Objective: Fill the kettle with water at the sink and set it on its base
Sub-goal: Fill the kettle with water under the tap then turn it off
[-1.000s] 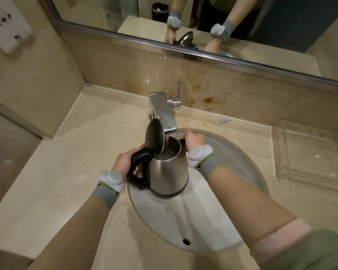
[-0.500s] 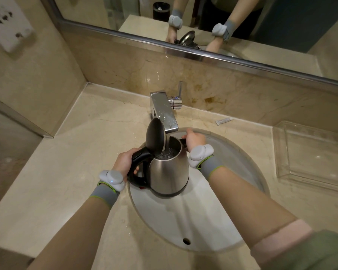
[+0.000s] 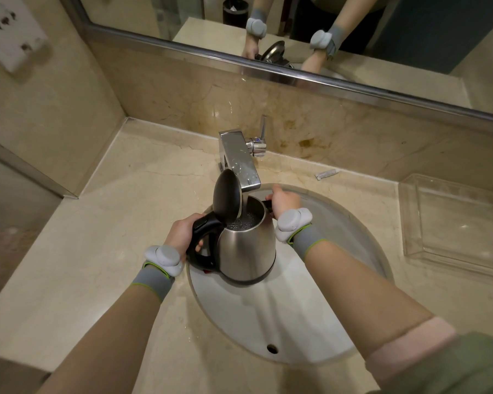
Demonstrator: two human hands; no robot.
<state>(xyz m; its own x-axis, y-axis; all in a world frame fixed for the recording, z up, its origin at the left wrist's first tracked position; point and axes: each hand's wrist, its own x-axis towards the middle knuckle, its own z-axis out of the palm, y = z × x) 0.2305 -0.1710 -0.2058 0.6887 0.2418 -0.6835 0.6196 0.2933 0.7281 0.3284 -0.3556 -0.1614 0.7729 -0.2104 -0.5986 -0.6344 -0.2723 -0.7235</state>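
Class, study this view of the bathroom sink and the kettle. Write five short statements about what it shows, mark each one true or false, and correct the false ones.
1. The stainless-steel kettle with the black handle is held over the round white sink basin. True.
2. The kettle's black lid is shut. False: it stands open, tilted up.
3. The left hand has its grip on the kettle's handle. True.
4. The right hand is turning the lever of the chrome tap. False: it rests at the kettle's far rim.
5. The clear plastic tray sits left of the basin. False: it is on the right.
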